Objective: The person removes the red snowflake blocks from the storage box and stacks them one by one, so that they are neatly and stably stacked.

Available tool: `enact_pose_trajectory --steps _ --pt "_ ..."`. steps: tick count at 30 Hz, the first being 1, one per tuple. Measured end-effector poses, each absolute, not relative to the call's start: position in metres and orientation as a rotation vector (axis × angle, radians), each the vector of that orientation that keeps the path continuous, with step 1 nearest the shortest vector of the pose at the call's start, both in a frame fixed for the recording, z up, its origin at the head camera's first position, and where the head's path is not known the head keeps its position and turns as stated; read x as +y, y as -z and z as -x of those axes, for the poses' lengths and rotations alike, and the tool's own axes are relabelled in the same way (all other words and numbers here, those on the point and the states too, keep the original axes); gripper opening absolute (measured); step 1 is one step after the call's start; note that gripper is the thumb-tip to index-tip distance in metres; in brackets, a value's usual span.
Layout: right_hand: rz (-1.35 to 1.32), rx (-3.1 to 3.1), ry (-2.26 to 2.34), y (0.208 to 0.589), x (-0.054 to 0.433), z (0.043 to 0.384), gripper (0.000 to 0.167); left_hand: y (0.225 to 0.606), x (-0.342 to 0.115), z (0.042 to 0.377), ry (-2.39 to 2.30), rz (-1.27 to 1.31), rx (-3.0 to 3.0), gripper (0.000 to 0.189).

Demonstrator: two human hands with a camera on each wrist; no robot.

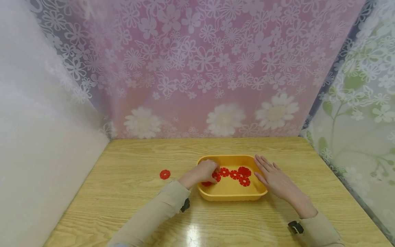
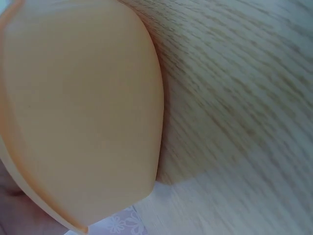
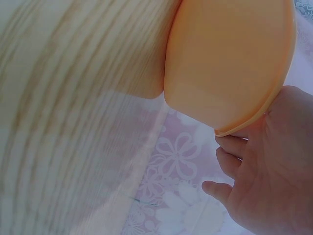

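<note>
A yellow tray (image 1: pixel 232 198) stands on the table with several red flower-shaped plastic discs (image 1: pixel 235 175) in it. My left hand (image 1: pixel 203 171) reaches over the tray's left side, thumb and fingers curled about a red notched disc (image 1: pixel 217 177) near the bottom. Part of another red disc (image 1: pixel 206 184) shows below that hand. At the tray's right end, my right hand (image 1: pixel 277 181) lies with extended fingers along the rim. The right wrist view shows this hand (image 3: pixel 274 161) against the tray's outer wall (image 3: pixel 225 58). In the left wrist view, the tray's wall (image 2: pixel 83 107) hides most of the left hand.
One loose red disc (image 1: pixel 165 174) lies on the wooden table (image 1: pixel 135 199) left of the tray. A pink flowered curtain (image 1: pixel 197 68) hangs behind the table. Pale walls (image 1: pixel 49 137) close in the left side, and a flowered sheet (image 1: pixel 361 130) stands at the right.
</note>
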State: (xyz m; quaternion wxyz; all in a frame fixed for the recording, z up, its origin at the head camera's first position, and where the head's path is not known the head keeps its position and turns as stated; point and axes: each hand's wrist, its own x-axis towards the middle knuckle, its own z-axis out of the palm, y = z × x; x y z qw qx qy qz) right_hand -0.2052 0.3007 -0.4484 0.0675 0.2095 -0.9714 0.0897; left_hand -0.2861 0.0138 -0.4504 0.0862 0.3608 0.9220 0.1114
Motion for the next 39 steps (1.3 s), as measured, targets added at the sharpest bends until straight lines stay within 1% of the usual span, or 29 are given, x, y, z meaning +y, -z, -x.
enact_pose_trajectory --steps 6,14,17,23,32,39 --pt "-0.625 -2.937 -0.28 0.447 0.3 0.205 0.063 0.453 0.014 0.287 -0.317 -1.108 2.757 0.039" --pt "-0.627 -2.939 -0.278 0.448 0.3 0.204 0.063 0.453 0.014 0.287 -0.436 -1.201 2.735 0.039" --pt "-0.631 -2.932 -0.283 0.447 0.3 0.204 0.063 0.451 0.015 0.287 -0.49 -1.208 2.728 0.041" --pt "-0.635 -2.922 -0.283 0.446 0.299 0.203 0.063 0.44 0.014 0.285 -0.548 -1.236 2.717 0.04" --pt "-0.626 -2.937 -0.284 0.446 0.298 0.203 0.063 0.426 0.006 0.277 -0.701 -1.205 2.675 0.04" --pt "-0.619 -2.942 -0.288 0.445 0.298 0.203 0.063 0.424 -0.004 0.278 -0.751 -1.182 2.68 0.039"
